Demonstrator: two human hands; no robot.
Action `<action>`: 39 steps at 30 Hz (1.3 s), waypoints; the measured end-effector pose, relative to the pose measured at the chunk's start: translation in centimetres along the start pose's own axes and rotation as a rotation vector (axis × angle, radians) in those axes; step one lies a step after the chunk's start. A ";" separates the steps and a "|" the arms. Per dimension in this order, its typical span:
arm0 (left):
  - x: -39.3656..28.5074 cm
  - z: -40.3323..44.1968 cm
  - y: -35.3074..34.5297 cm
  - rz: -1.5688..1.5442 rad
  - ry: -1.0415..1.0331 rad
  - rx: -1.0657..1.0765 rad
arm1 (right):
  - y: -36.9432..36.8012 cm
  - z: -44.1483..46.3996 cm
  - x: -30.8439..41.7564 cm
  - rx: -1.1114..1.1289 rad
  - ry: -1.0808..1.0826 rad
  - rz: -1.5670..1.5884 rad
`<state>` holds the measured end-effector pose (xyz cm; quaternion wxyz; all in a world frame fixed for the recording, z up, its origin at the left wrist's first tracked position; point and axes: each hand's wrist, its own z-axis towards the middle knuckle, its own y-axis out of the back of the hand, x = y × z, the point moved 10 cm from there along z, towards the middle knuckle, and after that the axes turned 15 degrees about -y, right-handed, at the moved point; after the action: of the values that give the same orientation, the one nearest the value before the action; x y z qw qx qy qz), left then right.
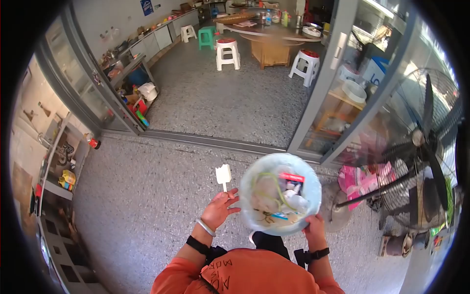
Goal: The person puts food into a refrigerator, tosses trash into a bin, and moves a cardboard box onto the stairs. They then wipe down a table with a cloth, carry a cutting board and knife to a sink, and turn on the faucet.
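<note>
My left hand (218,213) pinches the short handle of a small white shovel-like paddle (223,174), its flat head pointing away from me and its far edge notched. The other fingers of that hand are spread towards the bin. Close on the right is a round, pale blue trash bin (248,215), tilted so that I look down into it. Inside lie crumpled clear plastic, a green strip, a red-and-dark packet (292,179) and other litter. My right hand (315,228) grips the bin's near right rim; some of its fingers are hidden.
A door track (215,141) crosses the floor ahead, between sliding glass doors. Beyond stand stools (227,54) and a round table (274,35). A large fan (418,139) and a pink bag (355,183) are on the right. A bottle (92,141) lies at the left.
</note>
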<state>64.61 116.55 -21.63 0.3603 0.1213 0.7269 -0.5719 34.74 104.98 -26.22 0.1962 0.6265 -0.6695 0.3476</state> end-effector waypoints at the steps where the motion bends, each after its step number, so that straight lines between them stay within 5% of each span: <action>1: -0.4 1.1 0.4 -0.001 -0.010 -0.006 | -1.5 1.7 0.7 0.009 0.000 -0.008; 8: -9.1 12.1 4.6 0.293 -0.155 -0.229 | -18.6 13.2 7.3 0.351 -0.149 -0.240; 19: -19.7 32.1 4.3 0.350 -0.322 -0.414 | -39.2 29.2 23.6 0.544 -0.125 -0.495; 29: -23.5 64.7 4.2 0.748 -0.297 -0.237 | -45.5 47.5 38.8 0.283 -0.056 -0.463; 30: -22.3 67.9 4.0 0.520 -0.218 -0.276 | -45.5 49.2 40.1 0.256 -0.074 -0.455; 35: -20.6 82.5 6.4 0.549 -0.202 -0.237 | -48.6 59.9 46.7 0.220 -0.050 -0.439; 39: -21.4 90.9 6.6 0.372 -0.103 -0.454 | -55.4 66.4 52.7 0.313 -0.063 -0.543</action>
<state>118.75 40.15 -20.20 0.5135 0.1395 0.7821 -0.3244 92.93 22.17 -22.49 0.1625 0.8154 -0.4217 0.3617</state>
